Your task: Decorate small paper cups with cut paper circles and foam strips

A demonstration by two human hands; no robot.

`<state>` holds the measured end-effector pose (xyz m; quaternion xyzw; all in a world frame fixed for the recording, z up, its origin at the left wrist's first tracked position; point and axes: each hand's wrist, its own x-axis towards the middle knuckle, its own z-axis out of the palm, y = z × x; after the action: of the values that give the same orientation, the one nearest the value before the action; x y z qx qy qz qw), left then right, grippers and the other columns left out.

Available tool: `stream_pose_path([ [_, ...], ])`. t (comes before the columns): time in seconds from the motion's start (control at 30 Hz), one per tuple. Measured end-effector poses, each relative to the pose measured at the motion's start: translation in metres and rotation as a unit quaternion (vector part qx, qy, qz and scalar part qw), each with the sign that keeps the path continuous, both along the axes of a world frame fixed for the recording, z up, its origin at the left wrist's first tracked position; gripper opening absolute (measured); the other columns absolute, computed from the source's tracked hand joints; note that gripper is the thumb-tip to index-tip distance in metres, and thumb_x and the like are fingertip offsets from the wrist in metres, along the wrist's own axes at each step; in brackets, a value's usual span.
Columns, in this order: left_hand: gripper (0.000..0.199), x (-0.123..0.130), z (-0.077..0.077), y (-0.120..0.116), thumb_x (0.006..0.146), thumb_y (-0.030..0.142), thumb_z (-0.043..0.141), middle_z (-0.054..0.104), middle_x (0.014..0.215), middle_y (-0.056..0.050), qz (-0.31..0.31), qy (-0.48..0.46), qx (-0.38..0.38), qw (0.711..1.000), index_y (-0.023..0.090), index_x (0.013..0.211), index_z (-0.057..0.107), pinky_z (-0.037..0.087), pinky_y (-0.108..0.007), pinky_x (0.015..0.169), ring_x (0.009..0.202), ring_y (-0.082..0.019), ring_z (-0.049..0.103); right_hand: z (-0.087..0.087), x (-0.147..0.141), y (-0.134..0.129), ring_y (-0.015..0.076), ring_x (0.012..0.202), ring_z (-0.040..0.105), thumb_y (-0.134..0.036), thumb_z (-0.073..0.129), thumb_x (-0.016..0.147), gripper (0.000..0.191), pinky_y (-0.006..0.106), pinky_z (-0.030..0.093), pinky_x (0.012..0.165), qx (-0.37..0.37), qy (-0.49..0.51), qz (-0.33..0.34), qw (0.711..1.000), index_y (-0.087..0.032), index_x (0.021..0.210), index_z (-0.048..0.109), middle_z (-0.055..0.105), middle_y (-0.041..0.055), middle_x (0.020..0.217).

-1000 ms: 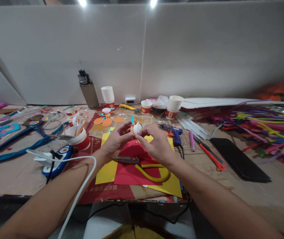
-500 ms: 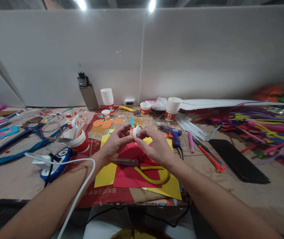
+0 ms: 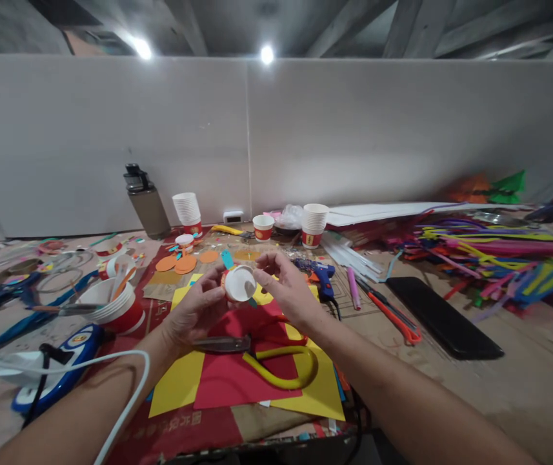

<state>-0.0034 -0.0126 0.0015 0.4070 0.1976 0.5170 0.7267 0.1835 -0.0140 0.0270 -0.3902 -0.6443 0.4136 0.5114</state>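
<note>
My left hand (image 3: 199,307) is closed around the side of a small paper cup (image 3: 240,284), whose white inside faces me. Blue paper pieces (image 3: 227,259) stick out from the cup at its upper left and lower right. Beside the rim is my right hand (image 3: 281,282), its fingers half bent and apart; whether a fingertip touches the cup I cannot tell. Below the hands, scissors with yellow handles (image 3: 281,385) lie on red paper (image 3: 228,387), which rests over yellow sheets (image 3: 172,394).
Paper cup stacks (image 3: 315,226) and a bottle (image 3: 148,206) stand along the back. Orange paper discs (image 3: 186,265) lie beyond my hands. To the right are a blue glue gun (image 3: 324,279), a red cutter (image 3: 395,316), a black phone (image 3: 443,316) and pipe cleaners (image 3: 493,252). A white cable crosses my left forearm.
The cup has turned so its opening faces me more. My right hand has loosened from it and moved slightly aside. The camera view has tilted up and shifted right.
</note>
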Motion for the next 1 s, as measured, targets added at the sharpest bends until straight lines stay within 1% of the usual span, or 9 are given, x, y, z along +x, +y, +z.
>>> stream_pose_path([
  [0.17, 0.047, 0.000, 0.003, -0.002, 0.068, 0.021, 0.076, 0.069, 0.106, -0.004, 0.001, -0.015, -0.016, 1.000, 0.026, 0.113, 0.064, 0.056, -0.030, 0.072, 0.087, -0.018, 0.065, -0.003, -0.006, -0.003, 0.0145, 0.084, 0.055, -0.043, 0.063, 0.081, 0.032, 0.027, 0.046, 0.065, -0.051, -0.001, 0.061, 0.997, -0.019, 0.101, 0.053, 0.060, 0.0049, 0.100],
  [0.33, 0.041, 0.001, 0.003, -0.004, 0.070, 0.018, 0.073, 0.069, 0.110, -0.006, 0.001, 0.000, -0.015, 1.000, 0.022, 0.110, 0.066, 0.056, -0.029, 0.071, 0.087, -0.018, 0.065, 0.000, -0.008, -0.005, 0.0121, 0.077, 0.054, -0.041, 0.067, 0.077, 0.034, 0.024, 0.044, 0.059, -0.087, 0.025, 0.061, 0.994, -0.019, 0.099, 0.054, 0.059, 0.0024, 0.095],
  [0.47, 0.039, 0.000, 0.000, -0.002, 0.073, 0.016, 0.069, 0.070, 0.106, -0.004, 0.005, -0.032, -0.039, 0.999, 0.023, 0.112, 0.065, 0.056, -0.028, 0.071, 0.085, -0.017, 0.066, 0.000, -0.008, -0.006, 0.0107, 0.074, 0.054, -0.043, 0.070, 0.075, 0.036, 0.022, 0.045, 0.057, -0.090, 0.065, 0.075, 0.991, -0.019, 0.098, 0.055, 0.057, 0.0009, 0.094],
  [0.57, 0.036, -0.003, -0.004, 0.001, 0.075, 0.015, 0.066, 0.072, 0.096, -0.001, 0.023, -0.065, -0.088, 0.994, 0.023, 0.110, 0.065, 0.057, -0.031, 0.076, 0.069, -0.012, 0.064, -0.002, -0.009, -0.004, 0.0110, 0.074, 0.056, -0.047, 0.067, 0.077, 0.036, 0.023, 0.048, 0.059, -0.134, 0.139, 0.105, 0.976, -0.020, 0.099, 0.056, 0.057, 0.0004, 0.091],
  [0.63, 0.030, -0.004, -0.005, 0.003, 0.076, 0.016, 0.065, 0.070, 0.081, 0.001, 0.031, -0.080, -0.114, 0.990, 0.021, 0.105, 0.065, 0.058, -0.033, 0.075, 0.056, -0.009, 0.058, -0.004, -0.009, -0.001, 0.0115, 0.074, 0.058, -0.048, 0.066, 0.078, 0.035, 0.025, 0.050, 0.061, -0.164, 0.180, 0.105, 0.964, -0.020, 0.098, 0.058, 0.059, 0.0015, 0.092],
  [0.7, 0.023, -0.003, -0.004, 0.004, 0.077, 0.017, 0.063, 0.065, 0.067, 0.003, 0.037, -0.092, -0.120, 0.988, 0.019, 0.099, 0.066, 0.058, -0.033, 0.071, 0.051, -0.008, 0.054, -0.006, -0.009, 0.001, 0.0120, 0.073, 0.060, -0.047, 0.067, 0.078, 0.034, 0.027, 0.052, 0.061, -0.180, 0.201, 0.095, 0.958, -0.018, 0.096, 0.060, 0.061, 0.0036, 0.095],
  [0.77, 0.019, -0.001, -0.001, 0.005, 0.077, 0.016, 0.061, 0.062, 0.062, 0.003, 0.045, -0.099, -0.121, 0.987, 0.017, 0.096, 0.066, 0.058, -0.032, 0.067, 0.053, -0.010, 0.056, -0.007, -0.009, 0.004, 0.0120, 0.072, 0.060, -0.044, 0.069, 0.077, 0.031, 0.028, 0.052, 0.062, -0.188, 0.210, 0.090, 0.955, -0.018, 0.091, 0.061, 0.063, 0.0045, 0.094],
  [0.93, 0.027, 0.003, 0.000, 0.008, 0.081, 0.014, 0.055, 0.072, 0.080, -0.004, 0.055, -0.083, -0.146, 0.984, 0.017, 0.106, 0.064, 0.058, -0.032, 0.066, 0.073, -0.017, 0.068, -0.008, -0.010, 0.005, 0.0100, 0.071, 0.059, -0.033, 0.071, 0.074, 0.022, 0.025, 0.052, 0.061, -0.203, 0.183, 0.061, 0.960, -0.016, 0.087, 0.064, 0.064, 0.0032, 0.088],
  [1.0, 0.029, 0.004, -0.003, 0.009, 0.083, 0.014, 0.054, 0.072, 0.079, -0.004, 0.056, -0.073, -0.151, 0.984, 0.017, 0.110, 0.063, 0.059, -0.032, 0.069, 0.075, -0.017, 0.069, -0.008, -0.009, 0.006, 0.0103, 0.072, 0.059, -0.029, 0.070, 0.074, 0.020, 0.024, 0.052, 0.060, -0.204, 0.169, 0.047, 0.963, -0.016, 0.088, 0.065, 0.064, 0.0029, 0.086],
])
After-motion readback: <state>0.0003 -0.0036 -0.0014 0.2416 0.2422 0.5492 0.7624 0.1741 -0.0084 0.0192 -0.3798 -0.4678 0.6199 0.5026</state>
